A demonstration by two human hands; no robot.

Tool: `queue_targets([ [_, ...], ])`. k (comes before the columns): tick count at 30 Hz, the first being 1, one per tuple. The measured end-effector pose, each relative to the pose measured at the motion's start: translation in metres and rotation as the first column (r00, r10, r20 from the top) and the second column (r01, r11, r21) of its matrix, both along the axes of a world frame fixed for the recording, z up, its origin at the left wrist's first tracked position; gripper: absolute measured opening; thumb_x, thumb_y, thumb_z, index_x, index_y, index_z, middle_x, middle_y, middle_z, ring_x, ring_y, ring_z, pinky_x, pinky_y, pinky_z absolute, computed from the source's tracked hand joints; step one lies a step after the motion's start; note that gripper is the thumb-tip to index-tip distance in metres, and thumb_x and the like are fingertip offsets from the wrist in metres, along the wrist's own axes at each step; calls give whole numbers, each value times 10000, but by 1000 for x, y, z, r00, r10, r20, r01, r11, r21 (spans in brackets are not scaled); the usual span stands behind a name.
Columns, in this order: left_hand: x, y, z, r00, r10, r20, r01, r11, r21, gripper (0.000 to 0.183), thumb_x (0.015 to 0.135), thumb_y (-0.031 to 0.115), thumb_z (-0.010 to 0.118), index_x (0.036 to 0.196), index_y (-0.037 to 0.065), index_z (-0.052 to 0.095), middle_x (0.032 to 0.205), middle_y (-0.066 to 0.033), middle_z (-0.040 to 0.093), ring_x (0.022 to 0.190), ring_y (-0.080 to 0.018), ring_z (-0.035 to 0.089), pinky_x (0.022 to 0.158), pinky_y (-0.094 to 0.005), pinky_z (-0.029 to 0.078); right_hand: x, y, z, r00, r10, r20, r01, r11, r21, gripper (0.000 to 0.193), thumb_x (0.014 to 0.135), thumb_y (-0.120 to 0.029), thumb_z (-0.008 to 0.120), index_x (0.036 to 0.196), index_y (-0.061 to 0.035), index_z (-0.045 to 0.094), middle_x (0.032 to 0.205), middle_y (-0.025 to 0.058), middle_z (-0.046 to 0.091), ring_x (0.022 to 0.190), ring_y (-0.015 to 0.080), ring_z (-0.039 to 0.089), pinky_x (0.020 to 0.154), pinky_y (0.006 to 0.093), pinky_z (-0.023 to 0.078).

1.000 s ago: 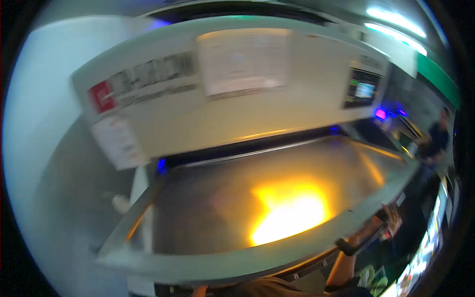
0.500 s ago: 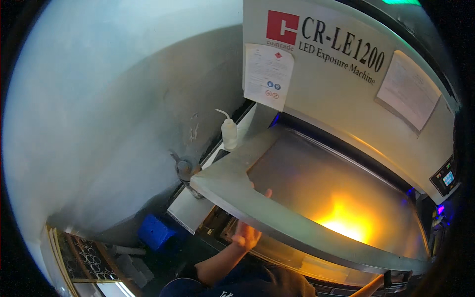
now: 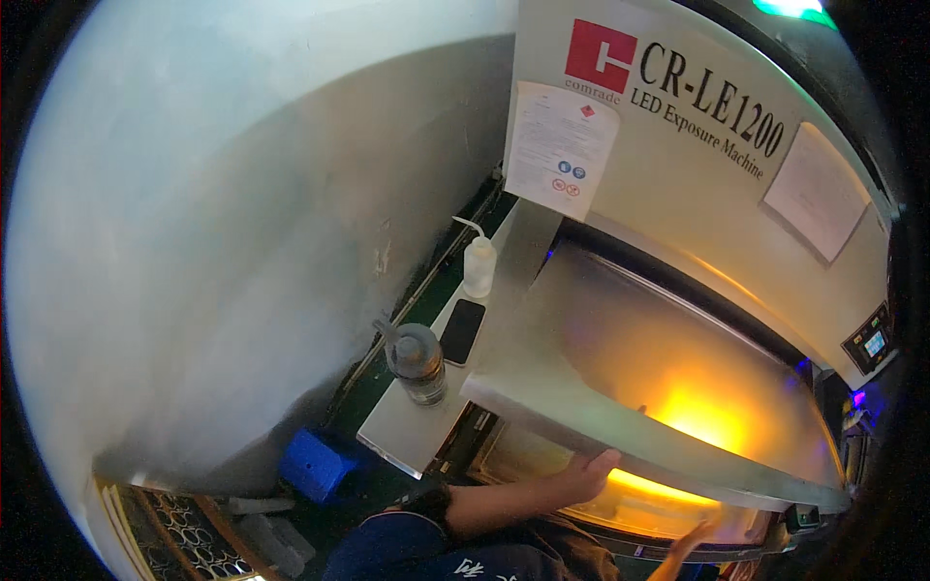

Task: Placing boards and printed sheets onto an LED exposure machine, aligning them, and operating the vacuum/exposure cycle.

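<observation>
A wide grey framed lid [image 3: 552, 387] with a cloudy, see-through panel stands tilted over the bed of a large pale machine [image 3: 697, 223]. At the lid's front edge my left hand [image 3: 589, 476] grips the rim. Its thumb shows below the edge, a fingertip shows above it, and the other fingers are hidden. My right hand [image 3: 693, 535] is farther right and lower, in front of the glowing yellow bed [image 3: 668, 499]. Its fingers are spread with nothing visible in them. A dark handle [image 3: 802, 519] sits at the lid's right front corner, apart from that hand.
On a white side shelf [image 3: 402, 426] stand a clear lidded jug [image 3: 418, 363] and a white squeeze bottle [image 3: 479, 266], with a black phone [image 3: 463, 331] between them. A blue bin [image 3: 317, 467] is on the floor. Honeycomb-patterned racks [image 3: 184, 523] are at lower left.
The lid has come down and rightward, and my left hand has moved right along its edge. My right hand has left the handle. The view has also shifted, showing more shelf and the phone.
</observation>
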State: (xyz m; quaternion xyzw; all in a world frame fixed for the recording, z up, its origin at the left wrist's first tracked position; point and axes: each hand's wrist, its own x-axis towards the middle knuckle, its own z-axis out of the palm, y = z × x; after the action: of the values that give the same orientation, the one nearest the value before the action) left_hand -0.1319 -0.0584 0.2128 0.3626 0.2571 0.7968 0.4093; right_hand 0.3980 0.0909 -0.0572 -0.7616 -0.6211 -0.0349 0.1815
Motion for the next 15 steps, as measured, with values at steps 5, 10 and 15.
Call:
queue_targets([
  [5,-9,20,43,999,-3,-54,0,999,-52,291,989,216,440,1010,-13,619,968,-91,604,985,-194,533,900,-381,415,-58,-128,-109,965,-197,-174,134,938,-318,580,1044,-427,320,1544,-159,202,1590,172,173,1436,393,210,1107,522,301],
  [10,-29,34,57,993,-16,-119,0,991,-132,281,989,233,480,1022,-13,612,887,-67,569,859,-150,523,791,-310,442,-92,-133,-45,990,-86,-111,45,942,-332,590,1043,-430,318,1539,-129,215,1575,196,200,1436,383,225,1130,498,262],
  [15,-29,51,86,974,-109,-200,53,962,-268,333,989,295,510,1090,-6,611,927,-62,588,900,-144,526,818,-325,445,-52,-130,-85,999,-33,-32,23,962,-274,612,1041,-487,269,1526,-114,265,1563,214,208,1448,375,194,1102,489,320],
])
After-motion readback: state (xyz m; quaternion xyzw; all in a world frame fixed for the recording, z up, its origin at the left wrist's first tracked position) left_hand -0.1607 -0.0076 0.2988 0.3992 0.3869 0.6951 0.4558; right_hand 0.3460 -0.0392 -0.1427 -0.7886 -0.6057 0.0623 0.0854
